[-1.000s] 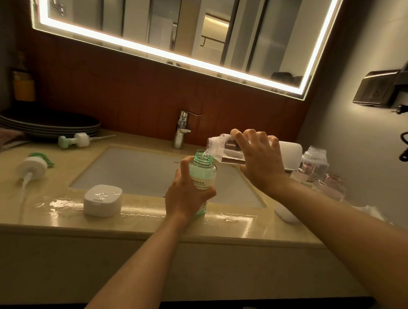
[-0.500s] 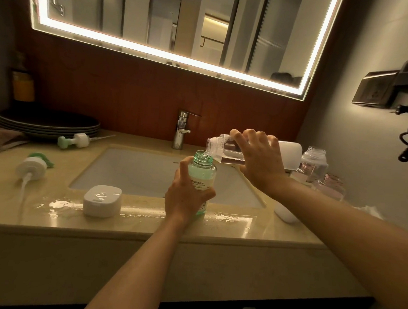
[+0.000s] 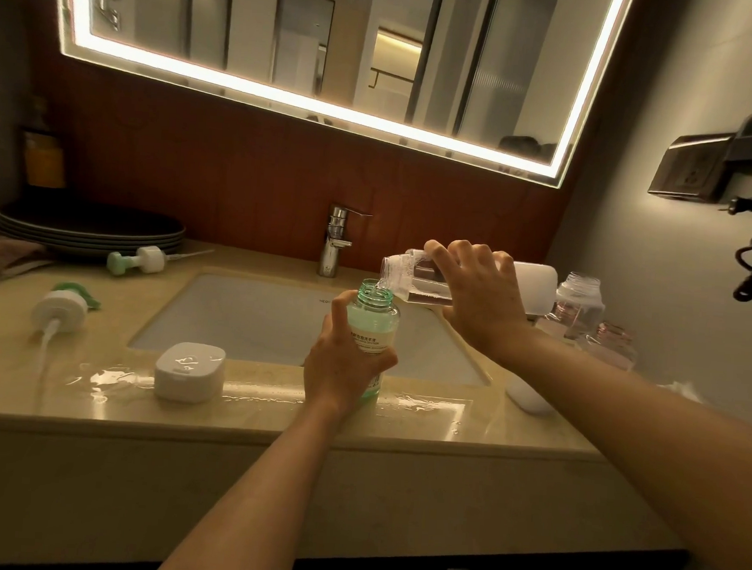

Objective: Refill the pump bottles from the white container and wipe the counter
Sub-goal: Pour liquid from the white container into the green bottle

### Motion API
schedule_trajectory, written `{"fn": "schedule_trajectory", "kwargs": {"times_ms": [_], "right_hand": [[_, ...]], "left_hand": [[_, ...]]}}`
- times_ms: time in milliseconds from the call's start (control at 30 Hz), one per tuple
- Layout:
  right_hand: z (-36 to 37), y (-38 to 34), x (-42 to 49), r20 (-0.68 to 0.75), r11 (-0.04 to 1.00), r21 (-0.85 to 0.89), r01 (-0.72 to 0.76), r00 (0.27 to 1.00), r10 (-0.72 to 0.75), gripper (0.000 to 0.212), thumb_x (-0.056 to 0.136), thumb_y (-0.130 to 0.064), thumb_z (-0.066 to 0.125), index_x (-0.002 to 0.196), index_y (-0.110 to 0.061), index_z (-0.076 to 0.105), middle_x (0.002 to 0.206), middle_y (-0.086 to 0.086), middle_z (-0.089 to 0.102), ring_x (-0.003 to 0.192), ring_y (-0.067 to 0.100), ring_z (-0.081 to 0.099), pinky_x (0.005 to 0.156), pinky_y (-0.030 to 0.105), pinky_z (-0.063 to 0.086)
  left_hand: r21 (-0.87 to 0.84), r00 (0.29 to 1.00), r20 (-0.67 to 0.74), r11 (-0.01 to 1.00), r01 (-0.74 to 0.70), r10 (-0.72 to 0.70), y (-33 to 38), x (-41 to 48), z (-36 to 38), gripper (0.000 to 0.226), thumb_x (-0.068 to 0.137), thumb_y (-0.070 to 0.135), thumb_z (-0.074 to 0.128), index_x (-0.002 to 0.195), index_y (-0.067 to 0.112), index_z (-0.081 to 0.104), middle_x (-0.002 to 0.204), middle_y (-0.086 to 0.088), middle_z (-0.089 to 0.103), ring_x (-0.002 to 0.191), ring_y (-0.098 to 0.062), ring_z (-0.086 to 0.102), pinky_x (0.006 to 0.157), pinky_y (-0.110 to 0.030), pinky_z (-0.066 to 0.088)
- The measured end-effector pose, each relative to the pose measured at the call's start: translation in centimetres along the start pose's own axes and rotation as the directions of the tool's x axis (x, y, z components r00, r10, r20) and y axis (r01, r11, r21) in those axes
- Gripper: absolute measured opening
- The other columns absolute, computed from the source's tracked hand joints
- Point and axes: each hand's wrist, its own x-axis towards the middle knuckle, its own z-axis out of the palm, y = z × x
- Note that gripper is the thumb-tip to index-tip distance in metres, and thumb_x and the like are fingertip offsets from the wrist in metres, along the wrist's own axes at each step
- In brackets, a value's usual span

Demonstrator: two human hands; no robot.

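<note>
My left hand (image 3: 343, 366) grips a green pump bottle (image 3: 374, 324) with its top off, standing upright on the wet front strip of the counter (image 3: 94, 404). My right hand (image 3: 481, 298) holds the white container (image 3: 534, 288) tipped on its side, its clear neck (image 3: 397, 270) right over the bottle's mouth, and clear liquid runs from it into the bottle. Two pump heads lie on the counter at the left, a green and white one (image 3: 140, 259) by the plates and a white one (image 3: 58, 309) with a long tube.
A white lid (image 3: 189, 371) sits on the front of the counter left of the bottle. The sink (image 3: 253, 321) and tap (image 3: 335, 240) are behind. Dark plates (image 3: 89, 227) are stacked at the back left. Clear empty bottles (image 3: 582, 304) stand at the right, near the wall.
The container's neck has dipped slightly lower toward the bottle's mouth. Both hands stay in place.
</note>
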Motion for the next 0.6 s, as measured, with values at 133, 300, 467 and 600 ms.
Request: {"fn": "schedule_trajectory", "kwargs": {"times_ms": [133, 300, 467, 600], "right_hand": [[-0.07, 0.03, 0.02, 0.017, 1.0, -0.001, 0.003, 1.0, -0.003, 0.08, 0.051, -0.014, 0.086, 0.118, -0.019, 0.044, 0.1, 0.012, 0.062, 0.086, 0.032, 0.06, 0.077, 0.048, 0.049], [-0.21, -0.02, 0.03, 0.047, 1.0, -0.004, -0.006, 0.999, 0.006, 0.074, 0.053, -0.013, 0.084, 0.12, -0.016, 0.053, 0.103, 0.013, 0.062, 0.089, 0.033, 0.059, 0.08, 0.049, 0.047], [-0.41, 0.01, 0.16, 0.037, 1.0, -0.003, -0.002, 0.999, 0.002, 0.073, 0.052, -0.01, 0.084, 0.118, -0.015, 0.054, 0.102, 0.013, 0.062, 0.088, 0.034, 0.06, 0.079, 0.05, 0.048], [-0.49, -0.05, 0.09, 0.044, 1.0, -0.001, -0.001, 0.999, 0.001, 0.073, 0.052, -0.009, 0.084, 0.119, -0.015, 0.054, 0.102, 0.014, 0.062, 0.089, 0.034, 0.06, 0.079, 0.05, 0.048]], "left_hand": [[0.01, 1.0, 0.009, 1.0, 0.001, -0.001, -0.01, 0.0, 0.05, 0.089, 0.065, 0.034, 0.079, 0.132, 0.023, 0.022, 0.125, -0.005, 0.051, 0.103, -0.022, 0.056, 0.076, -0.033, 0.051], [-0.004, 1.0, 0.02, 1.0, 0.023, -0.023, 0.05, -0.02, -0.06, 0.088, 0.066, 0.034, 0.078, 0.131, 0.028, 0.02, 0.124, -0.006, 0.051, 0.101, -0.022, 0.056, 0.074, -0.032, 0.05], [-0.012, 1.0, 0.022, 1.0, 0.014, -0.014, -0.01, -0.05, -0.09, 0.088, 0.066, 0.034, 0.078, 0.126, 0.034, 0.014, 0.125, -0.006, 0.051, 0.101, -0.021, 0.056, 0.073, -0.03, 0.049], [-0.015, 1.0, 0.023, 1.0, 0.009, -0.009, -0.03, -0.06, -0.06, 0.089, 0.066, 0.034, 0.078, 0.128, 0.033, 0.014, 0.125, -0.005, 0.05, 0.101, -0.02, 0.055, 0.072, -0.026, 0.046]]}}
